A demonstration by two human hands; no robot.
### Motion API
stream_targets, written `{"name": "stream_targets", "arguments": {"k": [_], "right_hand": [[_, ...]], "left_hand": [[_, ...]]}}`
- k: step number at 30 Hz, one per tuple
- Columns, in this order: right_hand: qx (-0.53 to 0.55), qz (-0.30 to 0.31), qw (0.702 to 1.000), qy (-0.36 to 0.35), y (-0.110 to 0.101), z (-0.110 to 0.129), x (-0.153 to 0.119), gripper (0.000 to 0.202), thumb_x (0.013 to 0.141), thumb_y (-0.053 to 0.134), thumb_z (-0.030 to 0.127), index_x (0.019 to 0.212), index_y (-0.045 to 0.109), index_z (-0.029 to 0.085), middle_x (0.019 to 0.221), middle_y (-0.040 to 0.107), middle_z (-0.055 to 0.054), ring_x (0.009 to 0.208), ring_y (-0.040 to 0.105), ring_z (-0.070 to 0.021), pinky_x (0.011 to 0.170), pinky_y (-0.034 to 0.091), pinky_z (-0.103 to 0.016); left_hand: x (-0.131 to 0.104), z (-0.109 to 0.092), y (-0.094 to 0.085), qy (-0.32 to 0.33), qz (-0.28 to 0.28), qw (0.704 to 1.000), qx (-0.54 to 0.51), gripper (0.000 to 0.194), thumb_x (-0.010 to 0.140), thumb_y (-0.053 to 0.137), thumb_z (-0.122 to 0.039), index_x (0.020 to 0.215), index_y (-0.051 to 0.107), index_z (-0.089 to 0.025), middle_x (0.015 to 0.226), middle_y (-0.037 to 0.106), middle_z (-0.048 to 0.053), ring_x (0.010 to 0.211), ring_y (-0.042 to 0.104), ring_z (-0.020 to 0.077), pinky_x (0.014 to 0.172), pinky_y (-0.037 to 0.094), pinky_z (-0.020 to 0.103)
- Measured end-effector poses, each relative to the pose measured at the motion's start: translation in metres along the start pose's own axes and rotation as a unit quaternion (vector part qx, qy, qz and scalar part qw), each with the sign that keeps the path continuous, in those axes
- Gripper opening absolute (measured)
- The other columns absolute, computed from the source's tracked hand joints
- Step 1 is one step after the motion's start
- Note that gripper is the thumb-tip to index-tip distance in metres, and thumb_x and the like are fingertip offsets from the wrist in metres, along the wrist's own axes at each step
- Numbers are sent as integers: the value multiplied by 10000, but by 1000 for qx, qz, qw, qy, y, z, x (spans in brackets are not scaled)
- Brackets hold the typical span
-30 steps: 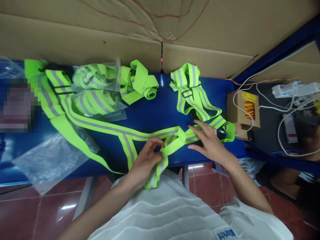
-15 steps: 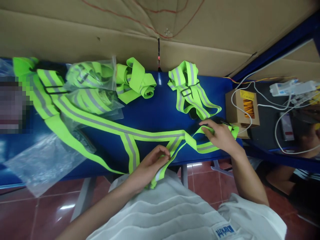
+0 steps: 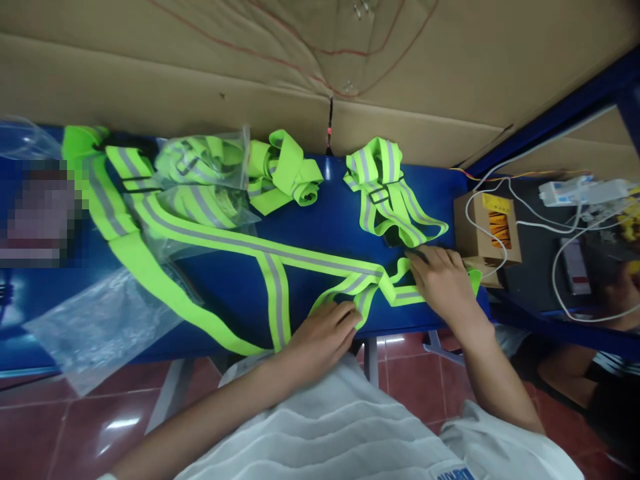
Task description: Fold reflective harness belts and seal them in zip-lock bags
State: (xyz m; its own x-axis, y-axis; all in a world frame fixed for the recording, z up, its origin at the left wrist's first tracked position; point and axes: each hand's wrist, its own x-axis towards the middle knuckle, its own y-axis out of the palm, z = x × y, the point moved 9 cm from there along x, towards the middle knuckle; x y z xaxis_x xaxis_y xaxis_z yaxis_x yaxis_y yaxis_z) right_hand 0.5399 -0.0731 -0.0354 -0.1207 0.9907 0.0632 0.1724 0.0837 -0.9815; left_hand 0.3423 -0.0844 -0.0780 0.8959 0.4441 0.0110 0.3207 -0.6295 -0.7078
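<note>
A long neon-green reflective strap vest (image 3: 250,245) with grey stripes lies spread across the blue table (image 3: 320,213). My left hand (image 3: 320,337) rests near the table's front edge, fingers pressing a strap end flat. My right hand (image 3: 443,283) lies palm down on the vest's right end, holding the strap against the table near a black buckle.
A folded reflective vest (image 3: 385,193) lies behind my right hand, a rolled one (image 3: 287,173) sits mid-back, and bagged vests (image 3: 200,180) are at back left. An empty plastic bag (image 3: 95,323) overhangs the front left. A cardboard box (image 3: 487,223), white cables and another person's arm are at right.
My left hand lowered the strap from my lap onto the table and flattened it. My right hand went from lifting the right end to pressing it down.
</note>
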Motion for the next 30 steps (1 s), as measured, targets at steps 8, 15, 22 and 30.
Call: {"name": "stream_targets", "arguments": {"k": [8, 15, 22, 30], "right_hand": [[146, -28, 988, -26, -7, 62, -34, 704, 1008, 601, 495, 1570, 380, 134, 1303, 695, -182, 1157, 657, -337, 993, 484, -476], [179, -44, 983, -2, 19, 36, -38, 412, 1053, 500, 203, 1463, 538, 190, 1389, 677, -138, 1304, 630, -288, 1138, 433, -509], [357, -20, 930, 86, 6, -2, -46, 239, 1081, 475, 321, 1092, 687, 212, 1026, 762, -87, 1009, 738, -250, 946, 567, -407], [243, 75, 962, 98, 6, -15, -53, 542, 997, 576, 601, 1405, 543, 246, 1192, 740, -83, 944, 761, -274, 737, 560, -348]], "left_hand": [[12, 12, -16, 67, 10, 984, 164, 251, 1045, 445, -172, 1213, 631, -185, 1255, 628, 115, 1119, 590, 269, 951, 441, 438], [14, 42, -38, 75, -4, 966, 249, 270, 1055, 526, -333, 1294, 647, -304, 1467, 527, 112, 1256, 557, 313, 998, 422, 455], [25, 68, -73, 80, -2, 950, 301, 312, 1048, 537, -372, 1314, 674, -285, 1353, 612, 131, 1242, 568, 333, 1004, 449, 466], [37, 84, -85, 71, -12, 964, 255, 467, 988, 610, -523, 1347, 664, -229, 1345, 627, 161, 1271, 570, 384, 1034, 471, 545]]}}
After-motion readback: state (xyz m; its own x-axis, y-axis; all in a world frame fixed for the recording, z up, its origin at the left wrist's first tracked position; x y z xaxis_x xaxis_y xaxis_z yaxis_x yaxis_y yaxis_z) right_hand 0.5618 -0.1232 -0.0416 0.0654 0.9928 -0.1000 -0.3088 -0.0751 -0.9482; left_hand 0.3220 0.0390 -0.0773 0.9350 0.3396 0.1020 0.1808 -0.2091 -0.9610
